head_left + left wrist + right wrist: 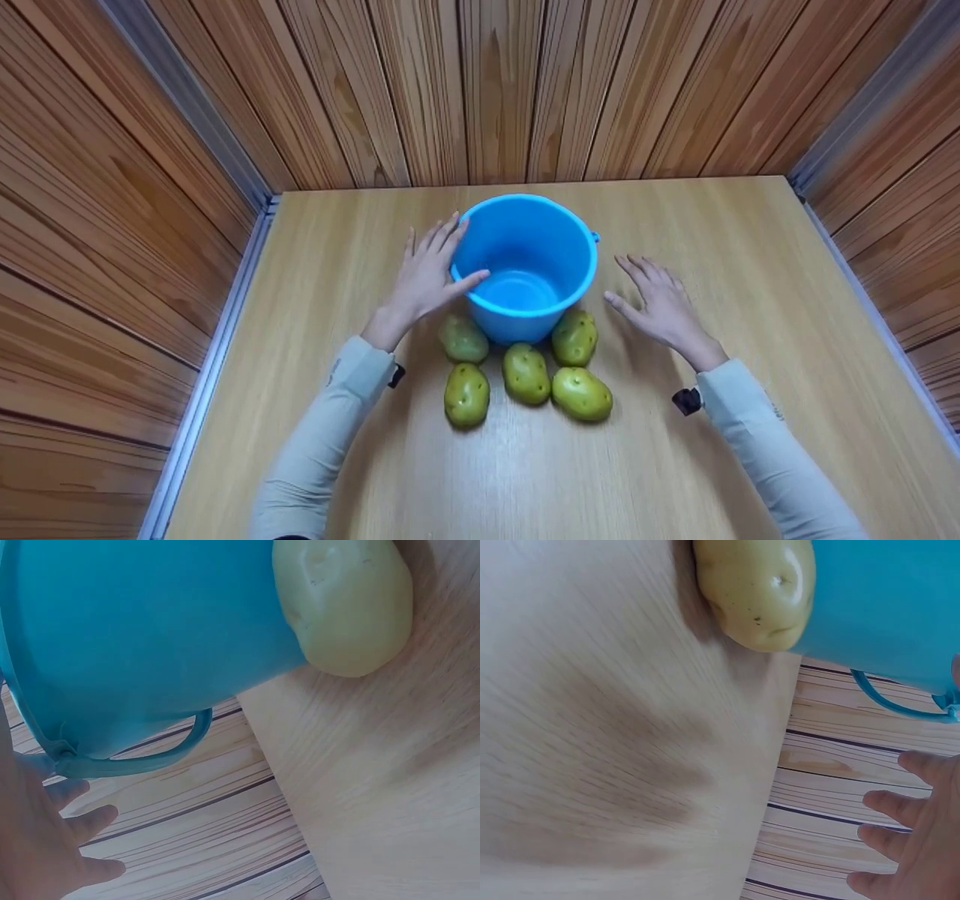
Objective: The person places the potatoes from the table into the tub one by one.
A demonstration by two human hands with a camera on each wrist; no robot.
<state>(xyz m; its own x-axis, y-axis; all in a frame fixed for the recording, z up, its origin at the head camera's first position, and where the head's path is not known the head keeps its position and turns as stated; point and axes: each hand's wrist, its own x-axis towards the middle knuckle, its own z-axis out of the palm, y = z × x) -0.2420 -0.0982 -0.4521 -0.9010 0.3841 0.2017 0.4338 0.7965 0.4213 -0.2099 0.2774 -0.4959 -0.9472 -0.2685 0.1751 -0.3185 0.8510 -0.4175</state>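
Note:
A blue bucket (525, 322) stands upright on the table, and its inside holds nothing. My left hand (431, 277) is at the bucket's left rim, fingers spread along the outside and thumb reaching over the edge. Off the bucket's right side, my right hand (660, 304) hovers with fingers extended and nothing in it. Several green-yellow potatoes lie close before the bucket: one potato (463, 337) by its left base, another potato (575, 337) by its right base. The bucket's handle (150, 761) hangs down at the back in the left wrist view.
Nearer the front lie a left potato (466, 395), a middle potato (526, 373) and a right potato (582, 394). Wood-plank walls (495, 90) enclose the wooden table (750, 247) at the back and both sides. Metal rails (217, 360) run along the side edges.

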